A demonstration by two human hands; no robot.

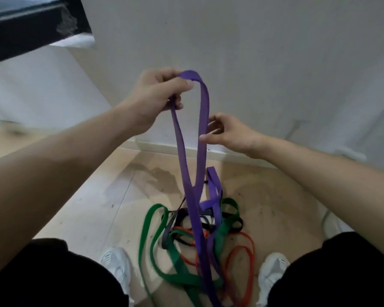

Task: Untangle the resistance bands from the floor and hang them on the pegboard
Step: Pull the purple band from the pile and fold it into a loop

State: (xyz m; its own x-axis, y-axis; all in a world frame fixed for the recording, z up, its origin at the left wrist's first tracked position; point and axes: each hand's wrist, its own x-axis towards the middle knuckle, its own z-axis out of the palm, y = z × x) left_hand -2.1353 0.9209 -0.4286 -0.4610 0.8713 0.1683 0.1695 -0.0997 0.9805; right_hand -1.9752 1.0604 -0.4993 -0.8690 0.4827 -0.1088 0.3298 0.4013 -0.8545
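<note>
Purple band (pixel 203 111): flat, wide, matte loop, its top fold gripped in the raised left hand (pixel 157 94), with two strands hanging down into the tangle on the wood floor (pixel 98 207) between two white shoes (pixel 118 264). Right hand (pixel 228 134) is at the right-hand strand, thumb tip over its edge and fingers loosely curled behind it; cannot tell whether it pinches or only touches. The purple strands' lower run is lost among the green band (pixel 149 235), orange band (pixel 248 258) and black band (pixel 237 224), all blurred, with the near loops cut off by the bottom edge.
</note>
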